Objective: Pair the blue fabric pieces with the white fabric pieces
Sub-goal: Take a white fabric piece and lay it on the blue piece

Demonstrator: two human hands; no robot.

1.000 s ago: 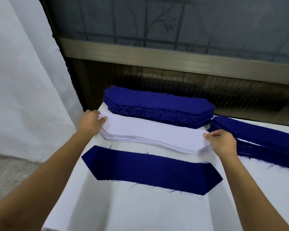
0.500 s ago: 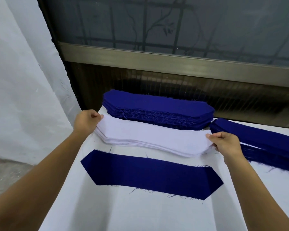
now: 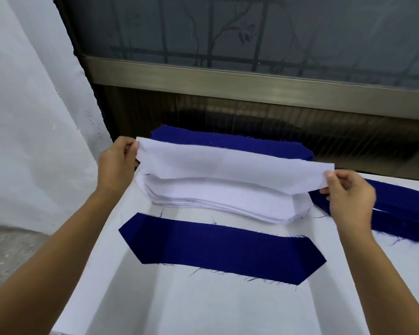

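One white fabric piece (image 3: 228,165) is stretched in the air between my hands, above the stack of white pieces (image 3: 223,201). My left hand (image 3: 117,165) pinches its left end and my right hand (image 3: 348,195) pinches its right end. A single blue fabric piece (image 3: 218,247) lies flat on the white table (image 3: 203,305) in front of the stack. Behind the lifted piece sits a stack of blue pieces (image 3: 230,141), mostly hidden by it.
A second pile of blue pieces (image 3: 402,209) lies at the right, past my right hand. A dark window and metal sill (image 3: 252,81) stand right behind the table. A white curtain (image 3: 29,117) hangs at the left, beyond the table's left edge.
Both hands have lifted the top white piece off the white stack; it now hangs above the stack between them. The camera has moved closer.
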